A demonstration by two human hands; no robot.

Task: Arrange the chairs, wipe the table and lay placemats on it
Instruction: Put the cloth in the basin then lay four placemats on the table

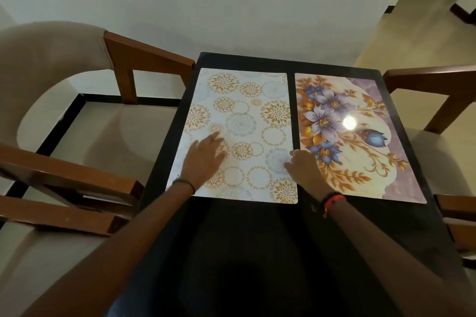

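Faced a dark rectangular table, far end against the pale wall, with a brown wooden chair with beige cushions drawn up on the left and another brown wooden chair on the right. Found two mats laid side by side on the far half: a white rectangular placemat with gold and grey circles on the left, a glossy floral placemat in purple, blue and gold on the right, with only a thin dark strip of table between them.

Pressed the left hand flat on the near-left part of the white mat, fingers spread and somewhat blurred. Rested the right hand across the strip, fingertips at the white mat's right edge; could not tell whether pinching that edge or merely touching it.

Judged the step in hand to be squaring up the white mat. To do it well: slide rather than lift, keeping the flat palm down. Steer the right edge with the fingertips until parallel with the floral mat. Bring the near edges level and keep the strip even from near to far. Hold the right wrist clear of the glossy mat to avoid nudging it askew.
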